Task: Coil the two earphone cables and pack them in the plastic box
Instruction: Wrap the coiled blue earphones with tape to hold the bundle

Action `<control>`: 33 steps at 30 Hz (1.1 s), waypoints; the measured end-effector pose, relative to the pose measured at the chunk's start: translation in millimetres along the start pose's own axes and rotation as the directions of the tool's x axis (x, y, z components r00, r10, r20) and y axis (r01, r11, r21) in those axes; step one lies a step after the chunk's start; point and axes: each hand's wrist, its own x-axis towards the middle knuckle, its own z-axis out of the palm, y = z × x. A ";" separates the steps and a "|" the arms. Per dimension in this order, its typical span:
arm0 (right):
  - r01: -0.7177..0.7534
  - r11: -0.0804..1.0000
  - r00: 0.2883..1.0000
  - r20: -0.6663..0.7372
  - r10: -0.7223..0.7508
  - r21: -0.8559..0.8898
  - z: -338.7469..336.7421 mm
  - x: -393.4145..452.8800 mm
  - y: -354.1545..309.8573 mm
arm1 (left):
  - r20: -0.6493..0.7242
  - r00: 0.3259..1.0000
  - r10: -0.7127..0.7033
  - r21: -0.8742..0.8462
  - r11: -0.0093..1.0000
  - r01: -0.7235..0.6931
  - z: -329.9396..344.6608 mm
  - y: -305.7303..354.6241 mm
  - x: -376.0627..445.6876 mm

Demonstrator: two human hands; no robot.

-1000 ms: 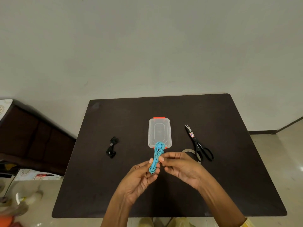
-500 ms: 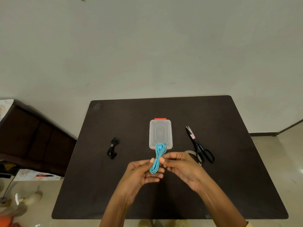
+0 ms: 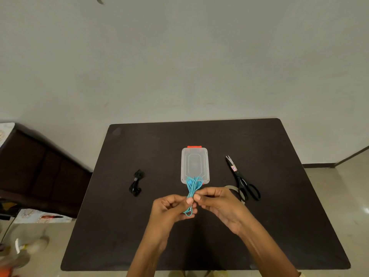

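Note:
A coiled blue earphone cable (image 3: 192,188) stands between my hands just above the dark table (image 3: 279,226). My left hand (image 3: 171,208) grips its lower part, and my right hand (image 3: 217,202) pinches it at the middle. The cable's upper loops overlap the near end of the closed clear plastic box (image 3: 194,165) with red latches. A bundled black earphone cable (image 3: 136,182) lies on the table to the left of the box, apart from both hands.
Black scissors (image 3: 242,179) lie to the right of the box, blades pointing away. A roll of clear tape (image 3: 237,191) sits partly behind my right hand. A dark wooden cabinet (image 3: 36,172) stands left of the table.
Both hands have kept hold of the blue cable. The bundle looks shorter and its upper loops have spread a little.

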 end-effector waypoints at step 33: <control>-0.022 0.994 1.000 0.006 0.022 0.111 -0.6 2.5 2.1 | 0.163 0.961 -0.224 -0.203 0.946 0.255 7.4 5.8 8.8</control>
